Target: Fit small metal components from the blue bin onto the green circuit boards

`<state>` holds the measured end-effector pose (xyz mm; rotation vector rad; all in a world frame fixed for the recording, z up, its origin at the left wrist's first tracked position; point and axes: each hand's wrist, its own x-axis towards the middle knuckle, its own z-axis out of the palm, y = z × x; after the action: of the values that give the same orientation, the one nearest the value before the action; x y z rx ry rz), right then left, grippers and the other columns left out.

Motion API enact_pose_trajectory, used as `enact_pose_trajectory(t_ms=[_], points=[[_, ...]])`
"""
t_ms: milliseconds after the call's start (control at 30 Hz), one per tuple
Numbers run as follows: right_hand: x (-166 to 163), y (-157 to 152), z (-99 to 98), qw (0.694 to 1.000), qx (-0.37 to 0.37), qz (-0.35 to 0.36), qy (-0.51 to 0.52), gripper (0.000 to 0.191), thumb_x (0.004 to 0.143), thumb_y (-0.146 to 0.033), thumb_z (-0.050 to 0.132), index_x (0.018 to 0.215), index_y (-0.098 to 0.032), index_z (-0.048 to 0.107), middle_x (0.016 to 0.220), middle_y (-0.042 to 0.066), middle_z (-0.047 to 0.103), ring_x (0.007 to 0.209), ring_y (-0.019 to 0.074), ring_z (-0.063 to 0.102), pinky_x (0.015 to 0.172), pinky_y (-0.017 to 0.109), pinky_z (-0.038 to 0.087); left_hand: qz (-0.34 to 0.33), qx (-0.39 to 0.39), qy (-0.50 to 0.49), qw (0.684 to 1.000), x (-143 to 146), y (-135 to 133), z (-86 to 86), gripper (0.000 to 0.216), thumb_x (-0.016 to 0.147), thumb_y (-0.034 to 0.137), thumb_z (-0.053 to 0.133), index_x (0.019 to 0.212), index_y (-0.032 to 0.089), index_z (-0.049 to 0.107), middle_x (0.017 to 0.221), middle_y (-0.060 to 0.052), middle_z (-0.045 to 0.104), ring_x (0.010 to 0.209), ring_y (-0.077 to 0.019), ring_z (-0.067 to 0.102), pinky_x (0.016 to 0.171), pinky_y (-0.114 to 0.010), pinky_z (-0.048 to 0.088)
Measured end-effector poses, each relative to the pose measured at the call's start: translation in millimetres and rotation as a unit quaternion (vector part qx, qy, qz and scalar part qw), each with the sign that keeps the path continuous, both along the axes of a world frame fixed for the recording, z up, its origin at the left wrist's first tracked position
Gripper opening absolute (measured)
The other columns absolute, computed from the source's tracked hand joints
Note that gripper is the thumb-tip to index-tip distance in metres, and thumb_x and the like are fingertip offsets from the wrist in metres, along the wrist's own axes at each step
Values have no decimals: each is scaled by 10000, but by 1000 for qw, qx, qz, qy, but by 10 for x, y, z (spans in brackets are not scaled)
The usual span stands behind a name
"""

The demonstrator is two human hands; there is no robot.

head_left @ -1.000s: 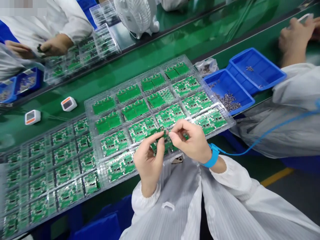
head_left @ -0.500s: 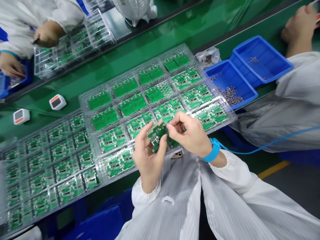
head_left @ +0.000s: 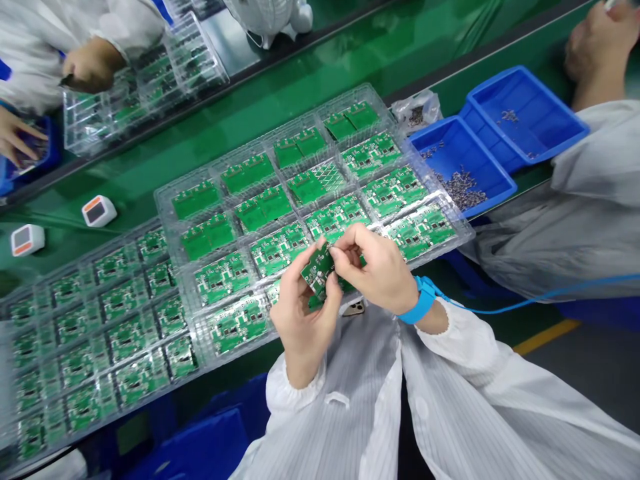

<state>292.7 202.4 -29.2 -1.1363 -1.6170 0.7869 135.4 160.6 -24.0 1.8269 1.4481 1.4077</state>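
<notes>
My left hand [head_left: 300,313] grips a small green circuit board [head_left: 318,266], tilted up toward me, just above the near edge of a clear plastic tray [head_left: 445,203] of green boards. My right hand [head_left: 375,267] pinches at the board's top right edge with thumb and forefinger; whatever tiny part is between them is hidden. A blue wrist strap [head_left: 424,300] with a blue cord sits on my right wrist. Both my sleeves are white.
A second clear tray of boards [head_left: 100,333] lies to the left. Two blue bins [head_left: 465,167] with small metal parts stand at the right. Two white and orange gadgets [head_left: 97,210] rest on the green belt. Other people's hands [head_left: 85,67] work at the top left, and another person's hand [head_left: 597,40] at the top right.
My left hand has tilted the board up more steeply and brought it closer to me. My right fingers stayed pinched at its edge. The view has drifted slightly.
</notes>
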Motion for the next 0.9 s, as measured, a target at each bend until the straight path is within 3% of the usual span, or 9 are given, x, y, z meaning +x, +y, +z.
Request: enact_pose_trajectory(t_ms=[200, 300, 400, 533, 667, 900], points=[[-7, 28, -26, 999, 37, 2, -8, 177, 1110, -216, 644, 961, -263, 560, 875, -6, 666, 753, 166, 636, 738, 335, 546, -23, -16, -38, 999, 8, -4, -58, 526, 1129, 207, 768, 1636, 290, 651, 1535, -109, 811, 1220, -248, 890, 859, -268, 771], [68, 63, -14, 1000, -2, 4, 31, 102, 1145, -315, 666, 1070, -259, 625, 1006, 36, 708, 871, 193, 694, 777, 347, 602, -51, -38, -75, 995, 59, -1, -133, 579, 1164, 246, 719, 1717, 331, 572, 1691, -117, 710, 1446, -288, 797, 1039, -330, 761], [195, 89, 51, 994, -65, 64, 61, 179, 1149, -434, 707, 1169, -260, 672, 1179, 82, 724, 1026, 219, 737, 784, 337, 639, -65, -45, -111, 991, 110, 26, -176, 588, 1193, 242, 653, 1755, 361, 527, 1740, -98, 671, 1584, -296, 697, 1222, -400, 694], [422, 201, 228, 989, -66, 133, -5, 348, 1157, -512, 705, 947, -235, 689, 1019, 55, 725, 912, 198, 693, 747, 327, 588, -88, -41, -107, 989, 72, 77, -167, 683, 1187, 231, 654, 1815, 397, 444, 1877, -101, 505, 1692, -311, 582, 1158, -355, 718], [696, 637, 393, 990, -55, 69, -110, 384, 1113, -530, 770, 899, -217, 714, 790, 8, 698, 723, 177, 653, 668, 328, 545, -90, -24, -68, 993, -46, 90, -150, 692, 1161, 264, 705, 1796, 386, 460, 1919, -124, 415, 1749, -345, 497, 1169, -419, 721], [875, 1647, 306, 971, -27, 5, -238, 334, 1072, -528, 831, 1068, -194, 845, 830, 85, 810, 755, 292, 790, 766, 483, 664, -96, -6, -29, 995, -116, 8, -137, 541, 1147, 216, 702, 1660, 336, 580, 1917, -152, 382, 1735, -377, 509, 1222, -519, 693]])
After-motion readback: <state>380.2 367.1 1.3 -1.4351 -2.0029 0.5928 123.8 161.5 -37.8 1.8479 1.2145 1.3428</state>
